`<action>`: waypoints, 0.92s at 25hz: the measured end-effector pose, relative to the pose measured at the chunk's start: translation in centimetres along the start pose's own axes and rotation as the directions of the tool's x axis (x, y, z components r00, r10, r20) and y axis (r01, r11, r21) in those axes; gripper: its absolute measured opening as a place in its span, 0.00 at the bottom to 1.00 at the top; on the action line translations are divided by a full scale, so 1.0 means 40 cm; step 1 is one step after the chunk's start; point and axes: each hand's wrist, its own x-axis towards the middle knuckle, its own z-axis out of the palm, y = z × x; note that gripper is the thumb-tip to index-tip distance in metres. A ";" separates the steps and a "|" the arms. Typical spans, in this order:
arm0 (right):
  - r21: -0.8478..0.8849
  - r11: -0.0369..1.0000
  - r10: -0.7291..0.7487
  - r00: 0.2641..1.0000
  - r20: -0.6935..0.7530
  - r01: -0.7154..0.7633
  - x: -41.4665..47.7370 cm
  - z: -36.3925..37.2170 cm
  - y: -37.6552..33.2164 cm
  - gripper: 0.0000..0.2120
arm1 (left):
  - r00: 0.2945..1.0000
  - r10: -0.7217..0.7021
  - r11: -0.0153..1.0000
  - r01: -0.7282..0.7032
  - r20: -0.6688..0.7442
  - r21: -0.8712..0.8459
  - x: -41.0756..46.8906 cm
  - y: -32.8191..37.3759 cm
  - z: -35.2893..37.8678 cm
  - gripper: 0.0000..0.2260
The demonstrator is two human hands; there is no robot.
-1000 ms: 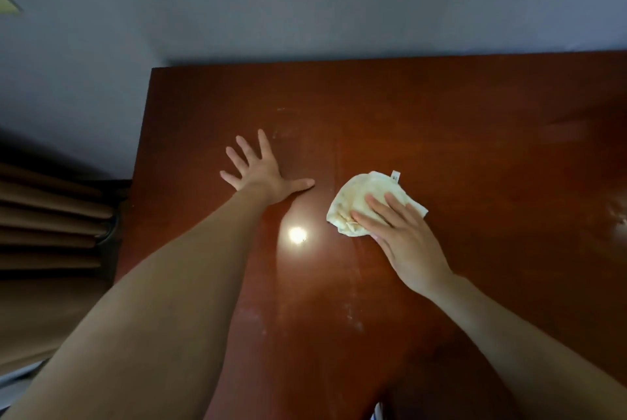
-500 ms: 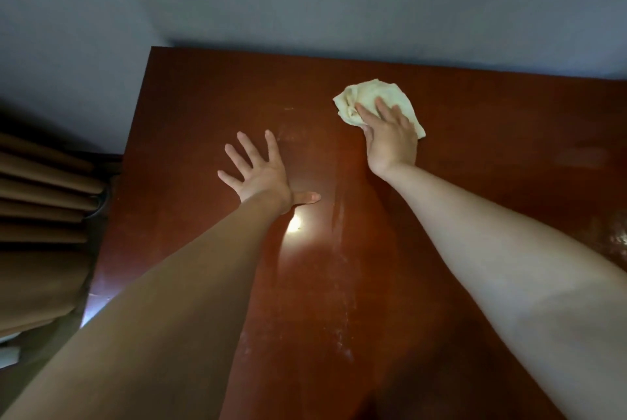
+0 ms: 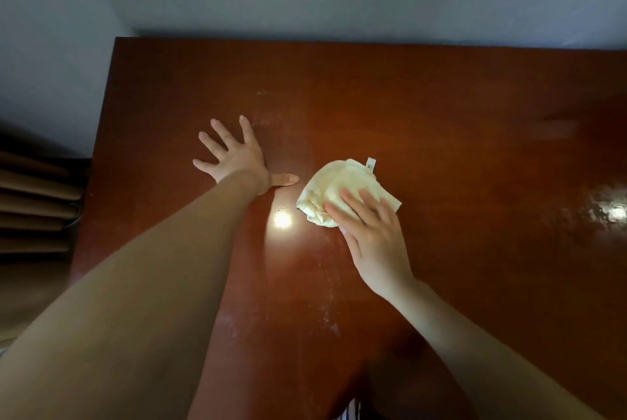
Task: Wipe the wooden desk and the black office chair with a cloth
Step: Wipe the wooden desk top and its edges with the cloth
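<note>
As the right hand (image 3: 373, 239) presses the cloth (image 3: 339, 182), curtains (image 3: 34, 202) flank the desk (image 3: 441, 107).

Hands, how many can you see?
2. The left hand lies spread flat on the desk; the right hand presses the cloth beside it.

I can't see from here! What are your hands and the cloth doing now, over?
Left hand flat on the desk, fingers spread. Right hand pressing the cloth down, fingers straight. Pale streaks nearer me.
</note>
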 end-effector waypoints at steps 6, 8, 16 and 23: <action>-0.017 0.999 0.041 0.999 0.022 -0.041 0.129 -0.033 0.086 0.18 | 1.000 0.024 0.996 -0.024 -0.003 0.084 0.004 0.010 -0.026 0.60; 0.010 0.994 0.113 0.993 -0.017 -0.113 0.213 -0.043 0.146 0.17 | 0.995 0.092 0.988 -0.086 -0.041 0.124 0.022 0.042 -0.055 0.59; -0.033 0.901 0.428 0.900 -0.084 -0.432 0.457 -0.114 0.368 0.19 | 0.999 0.040 0.989 -0.045 0.036 0.141 0.133 0.108 -0.093 0.65; 0.004 0.941 0.338 0.939 -0.059 -0.338 0.319 -0.071 0.188 0.22 | 0.994 0.068 0.997 -0.071 0.086 0.024 0.139 0.100 -0.086 0.65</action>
